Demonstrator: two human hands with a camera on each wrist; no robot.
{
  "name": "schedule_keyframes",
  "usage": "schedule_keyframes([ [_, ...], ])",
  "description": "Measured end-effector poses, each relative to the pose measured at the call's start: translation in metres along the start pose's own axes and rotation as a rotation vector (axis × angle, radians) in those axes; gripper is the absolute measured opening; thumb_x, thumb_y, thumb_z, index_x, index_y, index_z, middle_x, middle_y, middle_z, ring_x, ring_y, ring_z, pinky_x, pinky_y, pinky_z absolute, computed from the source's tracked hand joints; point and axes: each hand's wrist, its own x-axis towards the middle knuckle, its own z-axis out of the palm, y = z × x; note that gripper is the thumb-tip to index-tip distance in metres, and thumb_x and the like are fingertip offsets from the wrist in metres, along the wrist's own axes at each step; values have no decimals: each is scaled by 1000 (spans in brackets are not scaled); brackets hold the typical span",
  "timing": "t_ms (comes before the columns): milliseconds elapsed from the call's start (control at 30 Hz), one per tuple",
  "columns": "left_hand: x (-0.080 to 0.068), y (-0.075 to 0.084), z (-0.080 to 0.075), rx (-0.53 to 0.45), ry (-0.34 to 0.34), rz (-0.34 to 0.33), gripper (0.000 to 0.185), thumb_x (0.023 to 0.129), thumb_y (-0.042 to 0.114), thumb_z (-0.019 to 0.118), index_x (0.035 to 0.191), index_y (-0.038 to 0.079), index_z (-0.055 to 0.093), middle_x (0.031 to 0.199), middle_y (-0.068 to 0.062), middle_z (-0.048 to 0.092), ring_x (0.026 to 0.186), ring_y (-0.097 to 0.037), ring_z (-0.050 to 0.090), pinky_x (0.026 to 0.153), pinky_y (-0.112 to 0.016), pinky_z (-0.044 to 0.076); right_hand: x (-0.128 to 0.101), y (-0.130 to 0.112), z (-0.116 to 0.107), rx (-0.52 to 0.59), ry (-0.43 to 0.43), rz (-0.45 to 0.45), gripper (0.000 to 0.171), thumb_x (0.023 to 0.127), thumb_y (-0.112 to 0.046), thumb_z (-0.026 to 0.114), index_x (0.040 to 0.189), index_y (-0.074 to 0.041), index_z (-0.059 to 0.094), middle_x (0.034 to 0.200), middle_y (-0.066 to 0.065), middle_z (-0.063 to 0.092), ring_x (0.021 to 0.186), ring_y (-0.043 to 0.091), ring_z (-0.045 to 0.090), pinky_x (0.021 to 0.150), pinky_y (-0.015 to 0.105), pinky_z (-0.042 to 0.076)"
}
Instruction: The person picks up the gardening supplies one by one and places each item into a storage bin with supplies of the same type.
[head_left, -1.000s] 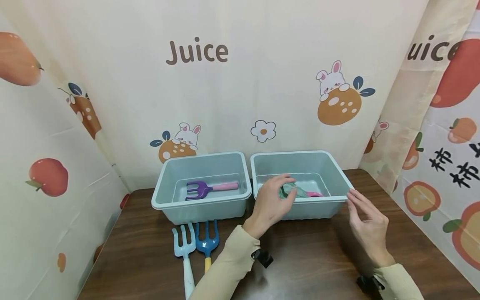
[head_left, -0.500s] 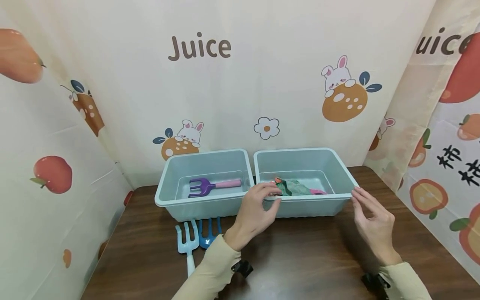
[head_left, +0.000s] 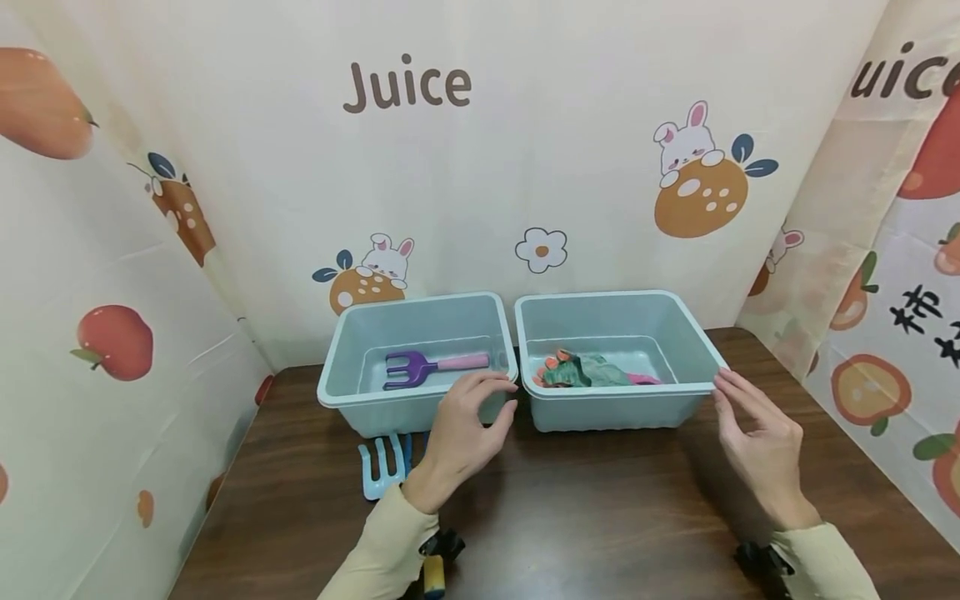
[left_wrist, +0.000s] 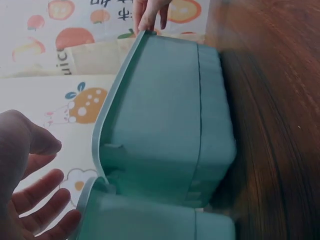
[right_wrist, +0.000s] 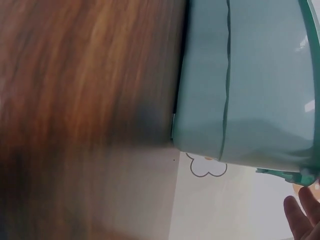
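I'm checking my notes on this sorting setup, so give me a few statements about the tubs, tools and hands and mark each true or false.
1. The purple plastic rake with a pink handle lies in the left pale green plastic tub. True.
2. The right pale green plastic tub holds nothing. False: a green glove with orange fingertips lies in it.
3. The right hand touches the right tub's corner. True.
4. The left hand grips the light blue plastic fork. False: it holds nothing.

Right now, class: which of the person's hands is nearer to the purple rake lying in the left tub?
The left. The left hand hovers at the left tub's front right corner, close to the purple rake. The right hand is by the right tub's far corner.
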Motion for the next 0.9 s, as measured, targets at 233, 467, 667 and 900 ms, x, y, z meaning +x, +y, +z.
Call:
schedule_keyframes([
  [233,-4,-10,-10,25,10,25,17,94,15,80,111,13,80,119,-2,76,117,-21,70,100,-44,59,2,0,-8,-42,-76,22,32,85,8,79,117,2,80,124,24,76,124,-19,57,104,1,39],
  [467,-9,-23,-26,49,36,32,19,92,14,82,111,13,80,118,-3,76,115,-22,71,97,-43,60,3,-7,-7,-65,-107,45,43,83,7,80,125,1,77,131,22,74,124,-22,50,102,0,35],
  [667,-11,-30,-44,72,72,28,21,90,12,83,111,11,80,118,-6,77,114,-25,71,97,-47,60,5,-16,-8,-87,-146,108,46,84,2,81,130,1,74,137,23,70,126,-22,43,104,2,30],
  [900,-20,-39,-55,76,108,38,21,89,9,83,110,11,81,116,-5,77,111,-25,71,94,-47,59,5,-21,-6,-64,-104,103,38,85,0,79,123,2,77,136,21,71,126,-16,47,102,4,31],
])
